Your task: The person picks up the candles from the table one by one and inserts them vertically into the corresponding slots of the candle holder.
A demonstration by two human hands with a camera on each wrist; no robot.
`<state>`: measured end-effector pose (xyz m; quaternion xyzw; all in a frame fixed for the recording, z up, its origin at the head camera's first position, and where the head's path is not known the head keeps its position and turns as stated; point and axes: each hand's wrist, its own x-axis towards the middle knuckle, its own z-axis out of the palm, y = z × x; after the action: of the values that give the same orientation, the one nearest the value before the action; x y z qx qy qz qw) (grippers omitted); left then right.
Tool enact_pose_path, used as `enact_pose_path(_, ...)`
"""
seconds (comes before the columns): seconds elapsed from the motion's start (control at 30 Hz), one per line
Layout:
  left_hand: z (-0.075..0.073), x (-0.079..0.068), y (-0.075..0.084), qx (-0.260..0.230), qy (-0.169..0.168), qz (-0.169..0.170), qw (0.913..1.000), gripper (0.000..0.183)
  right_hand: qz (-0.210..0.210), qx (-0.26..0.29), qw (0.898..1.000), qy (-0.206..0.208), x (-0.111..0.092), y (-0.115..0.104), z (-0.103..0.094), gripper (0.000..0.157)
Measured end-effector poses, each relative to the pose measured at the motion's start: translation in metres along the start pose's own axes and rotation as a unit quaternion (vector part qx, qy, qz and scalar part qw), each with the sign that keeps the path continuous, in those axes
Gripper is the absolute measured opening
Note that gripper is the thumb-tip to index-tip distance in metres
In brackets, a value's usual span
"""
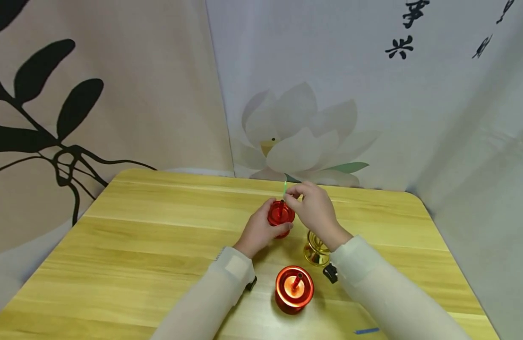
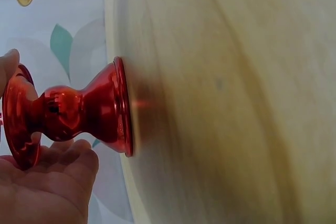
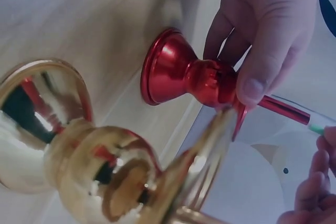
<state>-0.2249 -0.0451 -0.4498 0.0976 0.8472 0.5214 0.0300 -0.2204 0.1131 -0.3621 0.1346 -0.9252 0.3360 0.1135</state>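
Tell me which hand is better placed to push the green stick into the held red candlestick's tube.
Probably the right hand: it pinches the green stick close to the end of the tube. The left hand is busy gripping the red candlestick.

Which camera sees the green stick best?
The head view: the green stick shows longest there, above the held red holder. The right wrist view shows only a short bit at the right hand; the left wrist view shows none.

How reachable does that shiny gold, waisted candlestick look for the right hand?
Probably yes: the gold candlestick stands near the right hand with nothing visibly between, though that hand pinches a thin green stick.
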Motion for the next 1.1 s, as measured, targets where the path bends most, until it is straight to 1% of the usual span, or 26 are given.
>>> enact_pose_path(0.17, 0.0023, -0.0004, -0.0001, 0.000, -0.003, 0.002, 1.0000, 0.079, 0.015, -0.001, 1.000, -0.012, 0.0020, 0.0034, 0.0007, 0.012)
enact_pose_path(0.3, 0.0040, 0.0006, 0.0021, -0.003, -0.005, 0.013, 0.9999, 0.077, 0.011, 0.002, 1.000, -0.007, 0.0008, 0.0063, -0.0005, 0.012)
enact_pose_path(0.4, 0.0042, 0.0018, 0.0032, -0.004, -0.006, 0.014, 0.9999, 0.075, 0.005, 0.008, 1.000, -0.004, 0.0003, 0.0067, -0.0011, 0.011)
enact_pose_path(0.57, 0.0031, 0.0021, 0.0037, -0.001, -0.006, 0.008, 1.0000, 0.073, 0.001, 0.009, 1.000, -0.009, 0.0009, 0.0060, 0.0002, 0.010)
enact_pose_path(0.77, 0.0022, 0.0013, 0.0020, 0.005, -0.003, 0.010, 0.9999, 0.072, 0.001, 0.006, 1.000, -0.016, 0.0017, 0.0057, 0.0021, 0.010)
enact_pose_path(0.93, 0.0006, -0.0005, 0.0022, 0.007, -0.003, 0.008, 0.9999, 0.075, 0.005, 0.016, 1.000, -0.017, 0.0022, 0.0056, 0.0034, 0.010)
enact_pose_path(1.1, -0.0009, -0.0015, 0.0022, 0.006, -0.002, 0.010, 0.9999, 0.074, 0.010, 0.030, 0.999, -0.014, 0.0023, 0.0045, 0.0039, 0.012)
